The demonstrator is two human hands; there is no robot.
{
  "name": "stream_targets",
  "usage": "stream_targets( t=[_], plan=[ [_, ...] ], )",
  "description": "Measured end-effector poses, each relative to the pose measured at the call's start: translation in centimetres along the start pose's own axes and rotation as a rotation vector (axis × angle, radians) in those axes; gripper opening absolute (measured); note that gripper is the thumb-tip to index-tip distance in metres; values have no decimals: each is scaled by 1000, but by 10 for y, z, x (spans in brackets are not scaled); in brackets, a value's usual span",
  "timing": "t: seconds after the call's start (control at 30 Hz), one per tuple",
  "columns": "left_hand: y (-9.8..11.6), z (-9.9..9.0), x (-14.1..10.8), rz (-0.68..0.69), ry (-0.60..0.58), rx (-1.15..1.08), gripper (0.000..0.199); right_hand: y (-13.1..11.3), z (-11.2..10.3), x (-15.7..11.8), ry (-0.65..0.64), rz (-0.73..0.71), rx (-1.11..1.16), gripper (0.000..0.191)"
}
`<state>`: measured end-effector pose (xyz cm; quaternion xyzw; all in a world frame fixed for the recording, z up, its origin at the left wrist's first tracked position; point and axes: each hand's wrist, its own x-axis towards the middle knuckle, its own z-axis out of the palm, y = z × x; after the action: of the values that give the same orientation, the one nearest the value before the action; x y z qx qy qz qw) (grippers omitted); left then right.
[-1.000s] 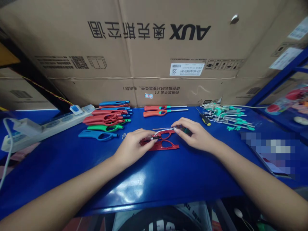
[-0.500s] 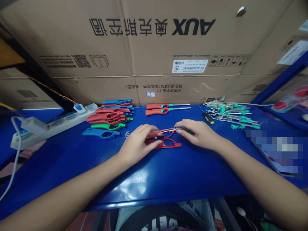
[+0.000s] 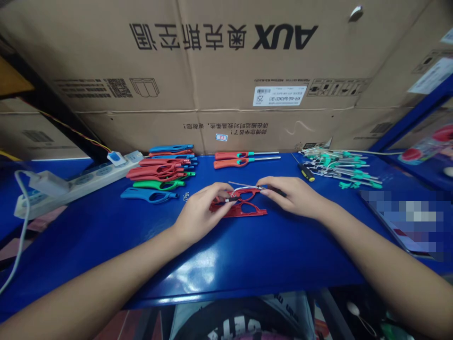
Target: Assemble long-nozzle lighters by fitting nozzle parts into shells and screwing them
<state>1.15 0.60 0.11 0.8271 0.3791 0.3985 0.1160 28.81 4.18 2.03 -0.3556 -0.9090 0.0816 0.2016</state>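
The left hand (image 3: pixel 203 208) grips a small black part (image 3: pixel 231 199) between thumb and fingers, directly above two red shells (image 3: pixel 253 214); its fingers cover the shells' near ends. The right hand (image 3: pixel 290 194) is closed in a pinch at the end of a white wire (image 3: pixel 245 188), beside the shells; a dark shape beneath its palm cannot be identified. A thin rod (image 3: pixel 239 183) extends between the hands. Just left of the left hand lie small metal pieces (image 3: pixel 186 196); farther left, a blue handle (image 3: pixel 146 195) and the stacked handles (image 3: pixel 155 172). The power strip (image 3: pixel 81 182) is well left of these. Beyond both hands, two lighters (image 3: pixel 231 163) lie parallel in front of the carton (image 3: pixel 159 104). Beyond the right hand is a screwdriver (image 3: pixel 305 173), adjoining a heap of green-fitted tubes (image 3: pixel 348 165). A flat device (image 3: pixel 406 236) lies right of the right forearm. All parts rest on the blue table (image 3: pixel 269 264).
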Motion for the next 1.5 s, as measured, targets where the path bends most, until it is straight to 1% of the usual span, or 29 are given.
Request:
stream_targets(
  t=[0.13,0.27,0.33,0.43,0.57,0.63,0.77,0.83,0.93,1.07,1.27,1.5],
  plan=[
    [2,-2,0,39,43,46,16,3,2,0,-50,-8,107,32],
    [0,-5,2,75,42,68,15,1,-2,0,-165,-12,194,32],
    [-1,-6,3,73,26,56,15,-1,-6,-1,-222,10,213,31],
    [-3,-6,5,50,9,34,16,-4,-10,-2,-265,73,278,26],
    [-6,-5,5,34,-3,20,16,-5,-13,-3,-297,95,330,21],
    [-7,-4,5,20,-39,7,17,-3,-14,-3,-307,87,319,22],
    [-8,-3,7,-68,-136,-51,21,0,-17,-3,-312,49,302,20],
    [-7,-3,7,-90,-176,-75,22,2,-18,-4,-323,37,286,20],
    [-7,-3,8,-94,-223,-81,23,4,-20,-4,-333,40,277,23],
    [-8,-2,8,-75,-253,-77,24,5,-20,-5,-359,57,274,24],
    [-11,1,6,-52,-277,-80,22,4,-17,-5,-394,135,266,19],
    [-13,1,6,-44,-323,-62,20,4,-14,-4,-382,71,271,18]
  ],
)
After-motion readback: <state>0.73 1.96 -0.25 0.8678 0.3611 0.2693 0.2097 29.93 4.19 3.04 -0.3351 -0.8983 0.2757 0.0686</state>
